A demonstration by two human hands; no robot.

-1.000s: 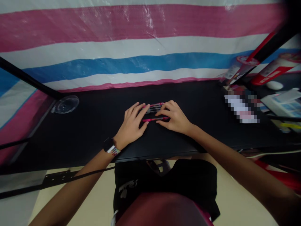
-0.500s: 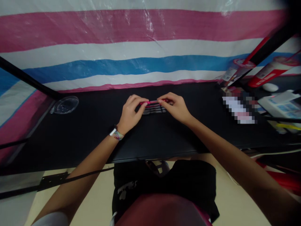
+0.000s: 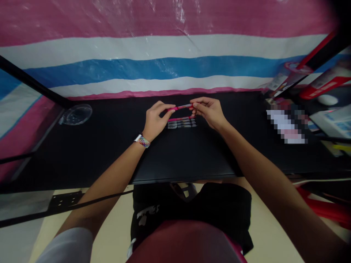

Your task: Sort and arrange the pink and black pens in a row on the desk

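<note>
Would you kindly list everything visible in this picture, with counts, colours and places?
pink pen: one, pink, held off the desk at its two ends by both hands
row of pens: several, exact count unclear, dark with one pink at the far edge, lying side by side on the desk below the held pen
desk: one, black, across the middle
clear dish: one, transparent, far left of the desk
striped sheet: one, pink, white and blue, behind the desk
red boxes: at least two, red and white, far right, blurred
wristband: one, multicoloured, on the left wrist
left hand: one, pinching the pen's left end
right hand: one, pinching the pen's right end
</note>
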